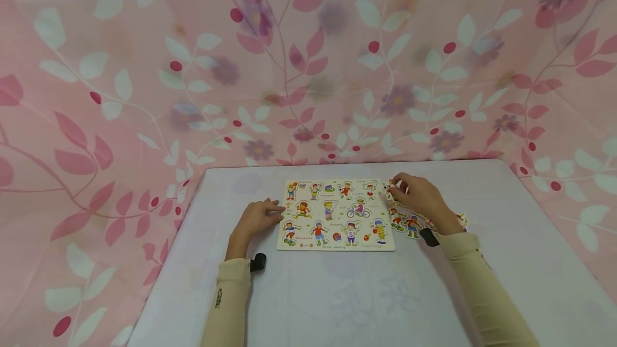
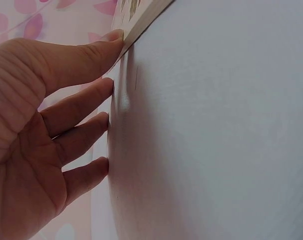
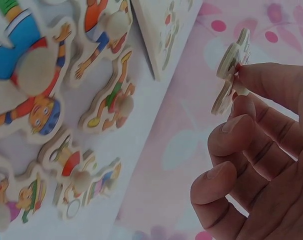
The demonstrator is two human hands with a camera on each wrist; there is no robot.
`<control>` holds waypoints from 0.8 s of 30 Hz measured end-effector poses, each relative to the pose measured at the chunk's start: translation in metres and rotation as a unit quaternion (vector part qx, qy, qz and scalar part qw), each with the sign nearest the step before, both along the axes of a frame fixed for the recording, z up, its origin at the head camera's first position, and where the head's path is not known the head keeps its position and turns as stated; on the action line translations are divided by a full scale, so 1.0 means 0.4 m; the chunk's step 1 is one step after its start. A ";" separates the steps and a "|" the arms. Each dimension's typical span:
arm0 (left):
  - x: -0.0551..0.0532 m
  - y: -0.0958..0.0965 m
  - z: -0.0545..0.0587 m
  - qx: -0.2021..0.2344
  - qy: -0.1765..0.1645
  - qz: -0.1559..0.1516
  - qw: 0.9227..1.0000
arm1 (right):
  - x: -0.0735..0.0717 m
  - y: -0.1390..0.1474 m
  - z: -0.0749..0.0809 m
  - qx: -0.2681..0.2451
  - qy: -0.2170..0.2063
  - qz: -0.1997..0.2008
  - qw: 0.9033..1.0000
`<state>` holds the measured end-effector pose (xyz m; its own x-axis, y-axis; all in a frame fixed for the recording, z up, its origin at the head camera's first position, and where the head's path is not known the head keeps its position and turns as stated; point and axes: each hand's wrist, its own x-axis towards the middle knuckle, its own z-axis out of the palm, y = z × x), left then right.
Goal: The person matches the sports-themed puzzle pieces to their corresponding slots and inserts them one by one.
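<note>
head vw: high, fwd/down, farther; wrist vws: v. close, tilted; head & r wrist share puzzle pcs (image 1: 412, 227)

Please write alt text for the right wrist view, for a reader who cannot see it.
A right hand pinches a wooden puzzle piece, seen nearly edge-on. At left, knobbed cartoon-figure pieces lie on a white tabletop, with a corner of a wooden puzzle board above; pink floral fabric fills the background.

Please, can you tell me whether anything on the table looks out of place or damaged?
Nothing looks clearly damaged or spilled. Only the loose puzzle pieces to the right of the board lie close together at mixed angles: a little untidy, but not strange.
</note>
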<state>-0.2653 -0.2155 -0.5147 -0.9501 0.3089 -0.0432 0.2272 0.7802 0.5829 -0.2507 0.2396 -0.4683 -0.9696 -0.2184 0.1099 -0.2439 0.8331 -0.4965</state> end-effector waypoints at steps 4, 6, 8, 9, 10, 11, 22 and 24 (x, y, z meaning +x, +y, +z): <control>0.002 0.001 0.006 -0.001 0.001 -0.003 1.000 | -0.011 -0.018 0.001 -0.008 0.001 0.006 1.000; 0.003 0.002 0.008 0.001 -0.001 -0.004 1.000 | -0.018 -0.028 0.000 -0.012 0.001 0.008 1.000; 0.003 0.002 0.008 0.002 -0.004 -0.002 1.000 | -0.026 -0.039 -0.002 -0.017 0.002 0.014 1.000; 0.004 0.001 0.008 0.001 -0.003 -0.002 1.000 | -0.032 -0.045 -0.004 -0.018 0.004 0.018 1.000; 0.004 0.001 0.008 0.000 -0.002 -0.003 1.000 | -0.037 -0.051 -0.007 -0.021 0.005 0.022 1.000; 0.004 0.001 0.008 0.000 -0.001 -0.003 1.000 | -0.041 -0.057 -0.010 -0.023 0.007 0.026 0.999; 0.002 0.000 0.006 0.000 -0.007 -0.001 1.000 | -0.083 -0.126 -0.029 -0.022 -0.022 0.043 0.999; 0.001 -0.001 0.005 -0.001 -0.007 0.000 1.000 | -0.092 -0.137 -0.031 -0.022 -0.018 0.046 0.999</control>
<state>-0.2648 -0.2159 -0.5127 -0.9496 0.3082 -0.0573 0.2181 0.7810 0.5853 -0.2875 0.1847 -0.4808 -0.9492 -0.3023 0.0873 -0.2999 0.7849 -0.5423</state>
